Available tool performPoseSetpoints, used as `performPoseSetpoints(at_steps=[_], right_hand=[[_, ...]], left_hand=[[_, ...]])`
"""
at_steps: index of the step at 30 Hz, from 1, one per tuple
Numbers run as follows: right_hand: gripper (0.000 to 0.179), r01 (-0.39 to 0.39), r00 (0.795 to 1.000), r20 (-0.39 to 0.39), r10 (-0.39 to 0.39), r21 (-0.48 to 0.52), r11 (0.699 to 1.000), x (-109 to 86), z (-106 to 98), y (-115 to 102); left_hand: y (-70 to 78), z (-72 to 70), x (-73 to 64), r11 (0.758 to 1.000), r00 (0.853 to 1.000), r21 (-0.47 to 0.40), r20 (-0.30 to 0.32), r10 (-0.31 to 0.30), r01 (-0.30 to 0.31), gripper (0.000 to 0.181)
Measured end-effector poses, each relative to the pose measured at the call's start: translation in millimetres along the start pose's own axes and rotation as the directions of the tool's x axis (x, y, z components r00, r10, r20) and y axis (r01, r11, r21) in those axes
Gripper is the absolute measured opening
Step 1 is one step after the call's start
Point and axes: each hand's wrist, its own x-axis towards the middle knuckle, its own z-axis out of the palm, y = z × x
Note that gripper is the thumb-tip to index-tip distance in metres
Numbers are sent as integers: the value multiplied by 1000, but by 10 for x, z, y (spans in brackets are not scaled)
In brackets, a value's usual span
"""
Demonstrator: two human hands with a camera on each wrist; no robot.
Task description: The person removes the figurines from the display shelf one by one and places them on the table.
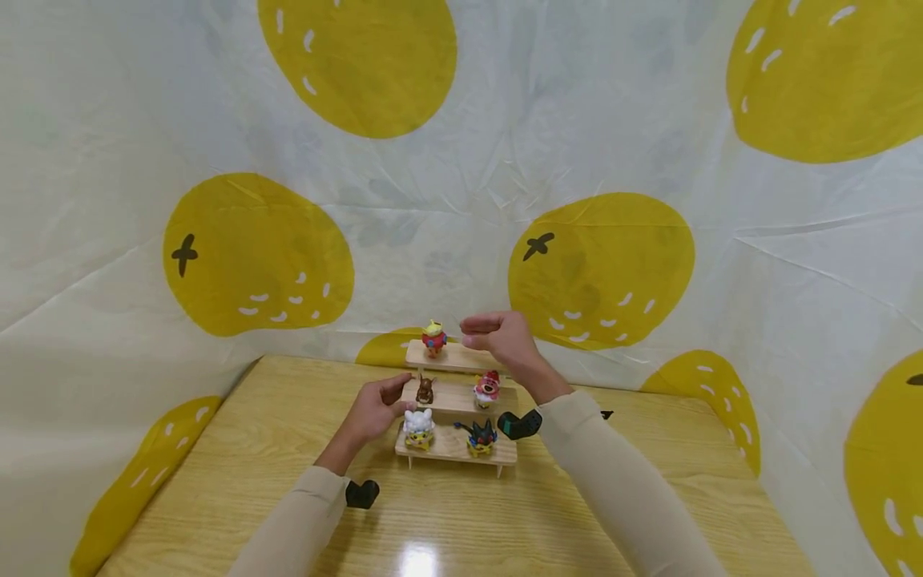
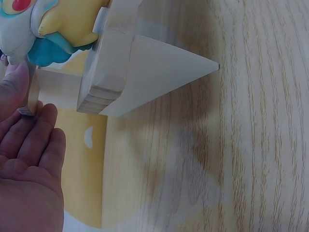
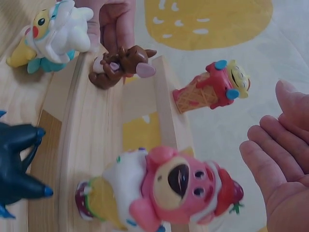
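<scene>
A three-tier wooden display stand (image 1: 449, 453) holds several small figurines. My left hand (image 1: 373, 410) grips the left end of its middle tier, with the thumb (image 2: 15, 86) over the top and the fingers below. Beside that thumb stands a brown, big-eared figurine (image 3: 120, 66). My right hand (image 1: 510, 343) is held with fingers extended above the right part of the top tier, holding nothing. Left on that tier is a red and yellow ice-cream-cone figurine (image 3: 205, 93). A pink bear figurine (image 3: 166, 186) stands at the middle tier's right. The bottom tier carries a white-hooded yellow figurine (image 1: 418, 429) and a black-hooded one (image 1: 481, 438).
The stand is on a light wooden table (image 1: 433, 521), near its back edge. Behind and at both sides hangs a pale cloth (image 1: 433, 168) printed with large yellow fruit. Black wrist devices (image 1: 519, 425) sit near both cuffs.
</scene>
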Motion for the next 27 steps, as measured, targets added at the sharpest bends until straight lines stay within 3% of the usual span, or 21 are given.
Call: performPoseSetpoints(at_steps=[14,21,27], right_hand=[[39,-43,999,-14,42,-26,999,131,247,-31],[38,-68,997,-35,69,13,998,210,346,-76],[45,-81,996,-22,81,-1,997,272,437,-44]], left_hand=[[7,-5,10,1000,1000,3,2,1,-1,56],[26,-14,14,1000,1000,5,12,-18,18,57],[28,-14,4,1000,1000,-19,11,5,-5,57]])
